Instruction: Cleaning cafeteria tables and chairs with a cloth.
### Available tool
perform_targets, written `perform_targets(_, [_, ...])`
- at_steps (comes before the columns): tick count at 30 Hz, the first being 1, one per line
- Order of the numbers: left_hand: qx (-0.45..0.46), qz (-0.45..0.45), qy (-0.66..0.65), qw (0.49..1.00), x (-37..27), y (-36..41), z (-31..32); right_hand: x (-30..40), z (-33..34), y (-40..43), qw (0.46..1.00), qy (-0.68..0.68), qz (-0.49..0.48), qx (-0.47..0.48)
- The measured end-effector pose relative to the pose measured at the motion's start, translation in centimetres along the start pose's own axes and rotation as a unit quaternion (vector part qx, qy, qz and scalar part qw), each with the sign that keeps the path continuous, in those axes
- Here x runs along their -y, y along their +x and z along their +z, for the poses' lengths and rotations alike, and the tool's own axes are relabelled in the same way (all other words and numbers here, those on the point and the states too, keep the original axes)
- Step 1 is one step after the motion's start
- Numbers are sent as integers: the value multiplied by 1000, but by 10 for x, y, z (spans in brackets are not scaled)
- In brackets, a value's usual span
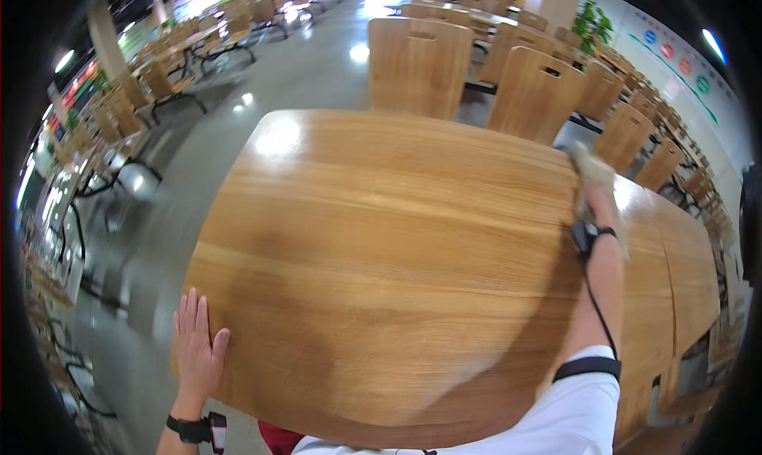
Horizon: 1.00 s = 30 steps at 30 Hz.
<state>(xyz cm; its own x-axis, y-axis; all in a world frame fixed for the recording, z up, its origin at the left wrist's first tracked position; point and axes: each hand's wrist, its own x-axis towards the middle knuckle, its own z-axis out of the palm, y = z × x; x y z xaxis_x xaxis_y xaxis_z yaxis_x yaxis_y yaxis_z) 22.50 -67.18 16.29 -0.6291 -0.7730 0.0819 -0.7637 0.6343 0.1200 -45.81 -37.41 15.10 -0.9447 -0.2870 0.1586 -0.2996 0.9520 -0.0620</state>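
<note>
My left hand (199,345) lies flat at the left edge of a wood-grain table (381,246), fingers slightly apart and thumb spread, with nothing in it. Far forward on the right, my right hand (598,196) is on a pale beige cloth (594,166) by the table's far edge. Motion blur and the cloth hide most of its fingers. More of the cloth shows beside the forearm. Both wrists carry black strapped devices, and a cable runs up my right arm.
Wooden chair backs (419,65) stand just past the far edge. Another tabletop section (684,264) adjoins on the right, across a seam. Grey glossy floor (172,217) runs along the left, with rows of chairs and tables beyond. A pillar (556,2) and a green plant (592,26) stand behind.
</note>
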Motion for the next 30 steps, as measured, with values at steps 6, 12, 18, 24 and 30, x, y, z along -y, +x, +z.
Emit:
perform_targets(6, [-13, 35, 25, 999, 0, 7, 8, -32, 21, 30, 999, 13, 19, -29])
perform_targets(12, [-22, 39, 19, 999, -11, 3, 10, 111, 28, 46, 989, 75, -126, -26])
perform_targets(18, [-18, 39, -23, 999, -30, 4, 9, 322, 31, 39, 975, 64, -206, 51])
perform_targets(24, [-37, 33, -85, 995, -41, 11, 16, 492, 22, -66, 917, 94, -387, 10])
perform_targets(30, [-71, 34, -118, 990, -42, 15, 20, 557, 4, -187, 885, 87, -453, 64])
